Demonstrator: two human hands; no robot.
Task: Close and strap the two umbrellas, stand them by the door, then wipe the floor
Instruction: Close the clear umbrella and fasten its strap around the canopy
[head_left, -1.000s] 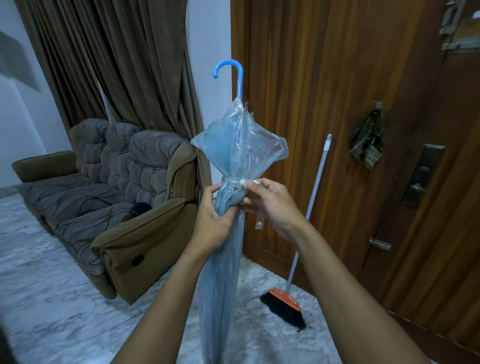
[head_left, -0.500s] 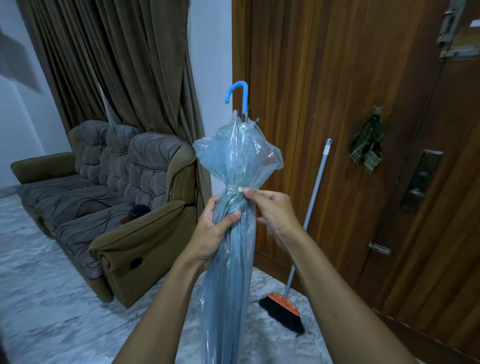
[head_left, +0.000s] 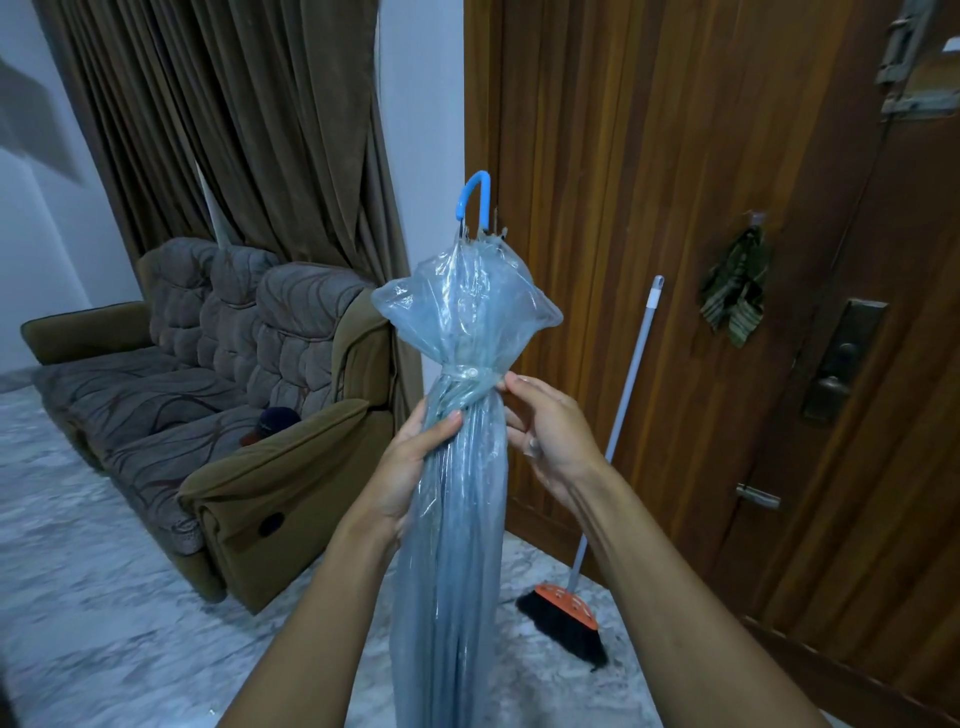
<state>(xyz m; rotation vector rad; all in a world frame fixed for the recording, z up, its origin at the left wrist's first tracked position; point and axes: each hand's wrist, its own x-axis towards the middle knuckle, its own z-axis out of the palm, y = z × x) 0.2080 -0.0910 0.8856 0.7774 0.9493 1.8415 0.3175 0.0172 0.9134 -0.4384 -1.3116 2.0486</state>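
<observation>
**Inspector:** Starting at the left of the scene: a brown sofa (head_left: 208, 395) stands on the marble floor (head_left: 78, 597) against the curtain (head_left: 249, 130), clear of the work. At centre, one clear blue umbrella (head_left: 452, 519) is held upright, its crook handle (head_left: 475, 200) uppermost and its tip out of view below.

**Assistant:** And the hands?

**Inspector:** The left hand (head_left: 410, 467) is wrapped round the folded canopy just under the strap (head_left: 467, 375), thumb across the front, holding the pleats gathered. The right hand (head_left: 545, 431) pinches the right end of the strap between thumb and fingertips; its other fingers are loosely curled and hold nothing else. The snap on the strap appears to be fastened, though I cannot confirm that it has fully seated.

**Assistant:** How should the step be finished?

**Inspector:** In my judgement, press the snap firmly against the left hand's support, then tug the strap lightly to test it. The canopy above the strap billows out, so smooth those folds one way before letting go. Keep the left hand closed until the strap proves secure.

**Assistant:** And further right?

**Inspector:** A broom (head_left: 613, 467) leans against the wooden door (head_left: 675, 260), and a cloth (head_left: 735, 291) hangs from a hook on it. Stand the umbrella beside that door, clear of the broom. No second umbrella is in view.
</observation>
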